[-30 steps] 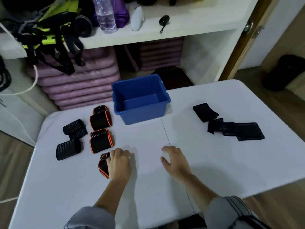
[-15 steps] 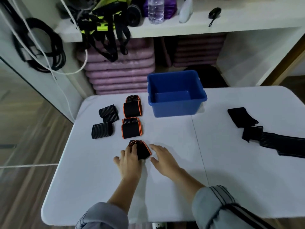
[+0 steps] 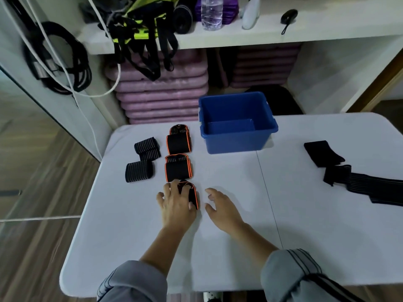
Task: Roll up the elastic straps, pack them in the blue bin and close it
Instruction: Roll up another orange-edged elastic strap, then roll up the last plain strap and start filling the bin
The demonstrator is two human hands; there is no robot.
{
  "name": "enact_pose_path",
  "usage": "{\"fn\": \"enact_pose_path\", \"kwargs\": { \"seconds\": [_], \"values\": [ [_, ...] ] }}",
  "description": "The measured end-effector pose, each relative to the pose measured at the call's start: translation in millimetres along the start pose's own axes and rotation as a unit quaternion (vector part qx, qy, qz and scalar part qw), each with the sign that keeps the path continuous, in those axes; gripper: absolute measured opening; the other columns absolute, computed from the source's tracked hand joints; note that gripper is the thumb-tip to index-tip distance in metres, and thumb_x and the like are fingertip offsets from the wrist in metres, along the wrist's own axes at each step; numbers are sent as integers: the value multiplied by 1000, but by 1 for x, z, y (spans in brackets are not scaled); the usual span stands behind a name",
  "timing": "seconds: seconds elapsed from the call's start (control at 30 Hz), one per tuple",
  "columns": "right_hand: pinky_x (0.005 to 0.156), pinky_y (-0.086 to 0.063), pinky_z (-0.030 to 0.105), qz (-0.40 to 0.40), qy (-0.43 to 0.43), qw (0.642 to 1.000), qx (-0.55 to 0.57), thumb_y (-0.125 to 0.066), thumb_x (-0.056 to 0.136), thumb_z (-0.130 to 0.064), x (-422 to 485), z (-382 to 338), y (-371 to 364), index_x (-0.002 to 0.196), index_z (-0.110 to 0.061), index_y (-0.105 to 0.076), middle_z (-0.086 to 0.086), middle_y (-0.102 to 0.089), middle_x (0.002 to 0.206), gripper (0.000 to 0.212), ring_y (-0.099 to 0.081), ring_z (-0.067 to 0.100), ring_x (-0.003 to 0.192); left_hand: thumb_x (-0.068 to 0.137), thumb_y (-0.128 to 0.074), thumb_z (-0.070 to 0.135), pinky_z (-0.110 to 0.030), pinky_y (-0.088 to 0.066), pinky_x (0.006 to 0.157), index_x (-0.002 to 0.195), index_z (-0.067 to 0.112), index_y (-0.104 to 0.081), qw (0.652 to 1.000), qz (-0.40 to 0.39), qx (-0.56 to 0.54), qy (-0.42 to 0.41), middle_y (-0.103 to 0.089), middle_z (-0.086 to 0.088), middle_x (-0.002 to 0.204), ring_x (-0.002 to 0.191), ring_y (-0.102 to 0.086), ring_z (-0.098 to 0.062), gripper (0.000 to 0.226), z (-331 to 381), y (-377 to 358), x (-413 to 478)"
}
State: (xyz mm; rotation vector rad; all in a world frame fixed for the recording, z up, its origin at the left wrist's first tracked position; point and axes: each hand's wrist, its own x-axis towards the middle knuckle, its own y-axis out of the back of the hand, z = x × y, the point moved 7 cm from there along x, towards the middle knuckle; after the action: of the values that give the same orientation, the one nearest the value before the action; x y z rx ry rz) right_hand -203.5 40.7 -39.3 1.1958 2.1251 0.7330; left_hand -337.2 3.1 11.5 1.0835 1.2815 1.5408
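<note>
An open, empty blue bin [image 3: 237,142] stands at the back middle of the white table [image 3: 305,225]. My left hand [image 3: 175,204] lies over a rolled black strap with orange edging [image 3: 193,194], fingers curled on its top. Beside that roll, my right hand [image 3: 221,207] rests on the table with fingers apart and nothing in it. Two more orange-edged rolls [image 3: 178,143] [image 3: 178,168] sit in a line behind it. Further left are black rolls with grey stripes [image 3: 147,148] [image 3: 139,171]. Unrolled black straps [image 3: 322,153] [image 3: 370,186] lie at the right. No lid is in view.
Behind the table a white shelf [image 3: 218,38] carries a water bottle [image 3: 211,13], black and yellow harness straps [image 3: 139,29] and small items. Purple mats [image 3: 161,94] are stacked under it. Cables [image 3: 58,62] hang at the left.
The view has swung left. My left hand has slid the orange-edged roll forward, up behind the other two. My right hand has come in close beside it.
</note>
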Motion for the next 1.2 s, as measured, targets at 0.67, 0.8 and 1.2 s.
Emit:
{"fn": "enact_pose_path", "kwargs": {
  "seconds": [0.67, 0.8, 1.2],
  "values": [
    [93, -42, 35, 261, -209, 940, -67, -59, 88, -14, -68, 206, 227, 124, -12, -54, 8, -57, 120, 37, -51, 28, 112, 86, -53, 17, -35, -47, 89, 113, 17, -63, 935, -178, -235, -196, -60, -6, 111, 105, -53, -25, 29, 292, -61, 72],
    [92, -44, 37, 241, -180, 951, -75, -61, 86, -10, -51, 245, 259, 126, -8, -54, 11, -56, 121, 40, -49, 31, 114, 86, -55, 14, -34, -47, 89, 112, 18, -65, 916, -197, -283, -206, -61, -5, 111, 106, -52, -23, 28, 345, -72, 94],
    [73, -55, 42, 242, -174, 951, -87, -78, 64, -18, -24, 306, 278, 108, -8, -62, 10, -64, 101, 48, -58, 33, 90, 81, -64, 30, -32, -42, 93, 128, 18, -52, 930, -192, -203, -237, -55, 0, 125, 116, -46, -20, 49, 442, -96, 133]
  ]
}}
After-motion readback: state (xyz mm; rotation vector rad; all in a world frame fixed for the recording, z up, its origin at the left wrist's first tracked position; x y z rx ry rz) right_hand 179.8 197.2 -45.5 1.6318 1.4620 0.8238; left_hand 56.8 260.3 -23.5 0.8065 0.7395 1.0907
